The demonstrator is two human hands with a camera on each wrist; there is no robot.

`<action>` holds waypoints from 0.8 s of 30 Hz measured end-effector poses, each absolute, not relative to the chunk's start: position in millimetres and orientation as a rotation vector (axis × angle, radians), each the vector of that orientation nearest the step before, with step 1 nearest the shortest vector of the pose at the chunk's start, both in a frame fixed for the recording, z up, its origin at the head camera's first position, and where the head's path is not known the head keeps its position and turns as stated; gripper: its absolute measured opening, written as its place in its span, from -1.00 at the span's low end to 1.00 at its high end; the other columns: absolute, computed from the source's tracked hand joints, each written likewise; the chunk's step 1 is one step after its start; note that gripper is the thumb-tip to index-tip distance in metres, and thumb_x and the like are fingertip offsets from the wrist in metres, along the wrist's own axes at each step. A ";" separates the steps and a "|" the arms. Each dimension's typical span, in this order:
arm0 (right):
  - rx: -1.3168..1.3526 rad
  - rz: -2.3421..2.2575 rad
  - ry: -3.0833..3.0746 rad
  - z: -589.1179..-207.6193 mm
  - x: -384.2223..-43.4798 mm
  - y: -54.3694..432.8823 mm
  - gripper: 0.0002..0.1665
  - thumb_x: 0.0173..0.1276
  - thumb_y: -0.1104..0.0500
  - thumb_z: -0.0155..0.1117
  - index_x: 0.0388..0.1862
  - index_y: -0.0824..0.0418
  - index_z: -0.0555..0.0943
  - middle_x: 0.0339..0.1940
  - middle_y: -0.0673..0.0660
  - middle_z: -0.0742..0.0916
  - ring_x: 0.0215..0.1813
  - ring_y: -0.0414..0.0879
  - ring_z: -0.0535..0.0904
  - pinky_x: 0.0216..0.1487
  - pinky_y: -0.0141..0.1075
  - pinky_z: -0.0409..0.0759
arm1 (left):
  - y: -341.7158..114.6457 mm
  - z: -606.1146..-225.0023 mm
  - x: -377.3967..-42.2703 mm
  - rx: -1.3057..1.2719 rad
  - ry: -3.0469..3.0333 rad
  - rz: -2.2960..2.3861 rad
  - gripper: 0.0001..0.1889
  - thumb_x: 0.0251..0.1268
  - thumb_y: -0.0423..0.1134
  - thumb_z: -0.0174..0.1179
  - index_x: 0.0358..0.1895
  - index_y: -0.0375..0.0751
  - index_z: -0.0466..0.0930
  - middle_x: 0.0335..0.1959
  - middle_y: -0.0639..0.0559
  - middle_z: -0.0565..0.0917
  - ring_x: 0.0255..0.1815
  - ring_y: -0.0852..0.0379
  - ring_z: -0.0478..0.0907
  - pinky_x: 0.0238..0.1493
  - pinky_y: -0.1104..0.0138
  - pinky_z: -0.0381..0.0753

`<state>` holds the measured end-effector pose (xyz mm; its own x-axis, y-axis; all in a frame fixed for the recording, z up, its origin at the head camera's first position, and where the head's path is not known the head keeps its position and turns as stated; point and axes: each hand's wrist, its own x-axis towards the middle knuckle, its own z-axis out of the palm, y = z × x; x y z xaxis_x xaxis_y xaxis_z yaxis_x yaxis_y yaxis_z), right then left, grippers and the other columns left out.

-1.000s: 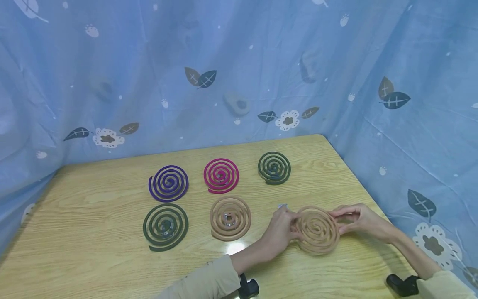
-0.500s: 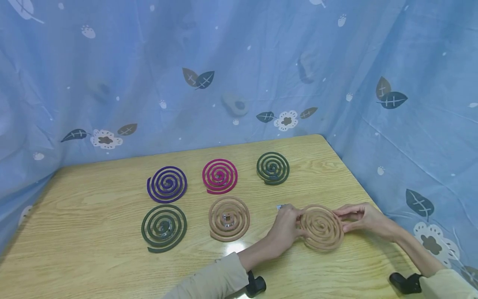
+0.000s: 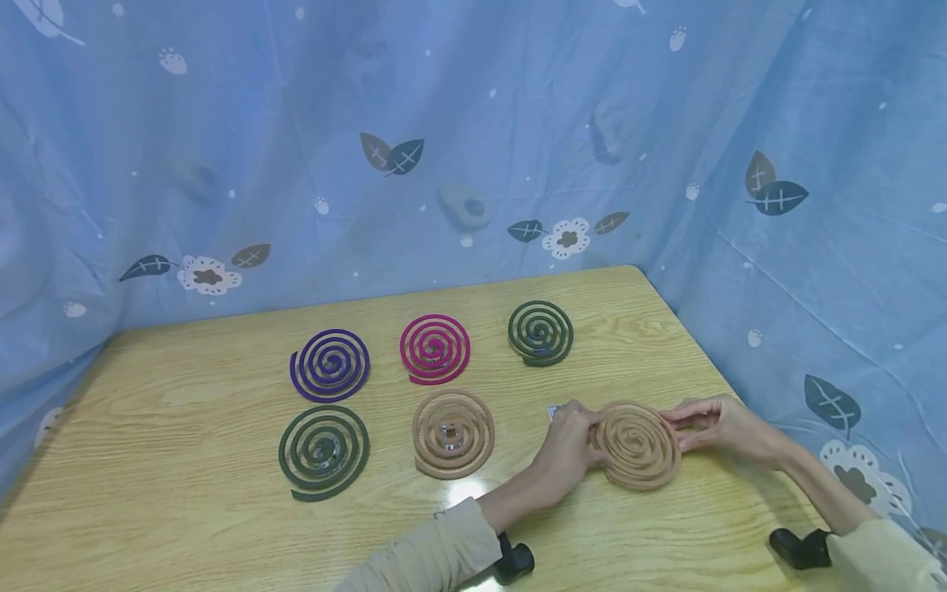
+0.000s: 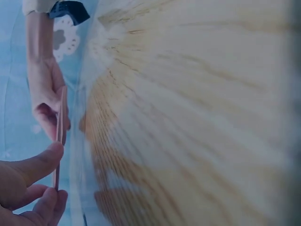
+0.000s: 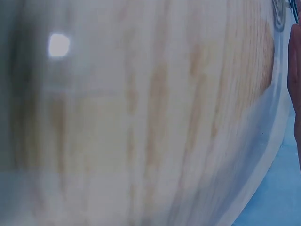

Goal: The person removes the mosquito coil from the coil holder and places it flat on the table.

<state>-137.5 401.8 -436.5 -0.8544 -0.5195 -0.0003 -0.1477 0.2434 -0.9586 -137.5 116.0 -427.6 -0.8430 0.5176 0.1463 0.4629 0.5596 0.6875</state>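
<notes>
In the head view a tan mosquito coil [image 3: 638,444] is held between both hands above the right part of the table. Its turns look closer together than those of the other coils. My left hand [image 3: 564,452] pinches its left edge between thumb and fingers. At the right edge, my right hand [image 3: 723,429] pinches it too. The left wrist view shows the coil [image 4: 61,117] edge-on, thin and flat, with the left thumb and fingers [image 4: 55,149] on either side. Only a sliver of a hand [image 5: 295,70] appears in the right wrist view.
Left of the hands lie another tan coil [image 3: 453,469], a large dark green coil [image 3: 365,448], a purple coil [image 3: 297,374], a pink coil [image 3: 438,316] and a smaller green coil [image 3: 541,304]. A small metal piece [image 3: 552,413] shows behind the left hand. Blue curtain [image 3: 311,164] borders the wooden table [image 3: 185,460].
Both hands have kept their grip on the tan coil. It has shifted slightly right and away from the person, its tilt changing a little. The coils on the table stay put.
</notes>
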 end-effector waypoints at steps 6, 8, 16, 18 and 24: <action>-0.592 -1.649 2.170 -435.4 -139.9 402.6 -0.54 0.16 0.51 0.29 0.08 0.56 0.51 0.02 -0.04 0.70 0.05 -0.24 0.61 0.03 -0.35 0.65 | 117.6 -428.1 -138.1 0.875 2.695 1.163 -0.43 -0.20 -0.24 0.51 0.03 -0.29 0.64 -0.24 0.07 0.64 -0.30 0.39 0.32 -0.41 0.69 0.37; -0.588 -1.630 2.190 -434.9 -139.9 402.0 -0.54 0.16 0.49 0.30 0.08 0.56 0.51 0.02 -0.06 0.71 0.04 -0.25 0.61 0.03 -0.37 0.65 | 117.8 -428.2 -138.0 0.873 2.687 1.166 -0.45 -0.20 -0.25 0.51 0.01 -0.29 0.65 -0.31 0.10 0.61 -0.33 0.38 0.29 -0.44 0.68 0.35; -0.590 -1.556 2.273 -432.8 -138.0 399.2 -0.54 0.16 0.45 0.34 0.06 0.58 0.52 0.00 -0.03 0.72 0.02 -0.24 0.62 0.03 -0.41 0.64 | 120.2 -431.1 -138.9 0.862 2.689 1.170 -0.48 -0.22 -0.26 0.52 -0.05 -0.32 0.67 -0.47 0.16 0.51 -0.38 0.37 0.23 -0.47 0.67 0.28; -0.580 -1.548 2.275 -432.5 -137.6 399.3 -0.54 0.16 0.45 0.34 0.05 0.59 0.51 -0.01 -0.01 0.72 0.00 -0.22 0.64 0.01 -0.41 0.65 | 121.0 -431.3 -139.4 0.870 2.685 1.163 -0.60 -0.22 -0.26 0.52 -0.20 -0.32 0.70 -0.53 0.15 0.46 -0.41 0.35 0.21 -0.49 0.66 0.26; -0.600 -1.517 2.292 -432.4 -139.0 399.8 -0.55 0.16 0.44 0.35 0.03 0.61 0.51 -0.05 0.07 0.74 -0.05 -0.16 0.67 -0.03 -0.40 0.67 | 121.7 -430.5 -141.6 0.906 2.685 1.103 -0.77 -0.18 -0.24 0.51 -0.44 -0.23 0.67 -0.63 0.15 0.42 -0.43 0.33 0.21 -0.52 0.64 0.22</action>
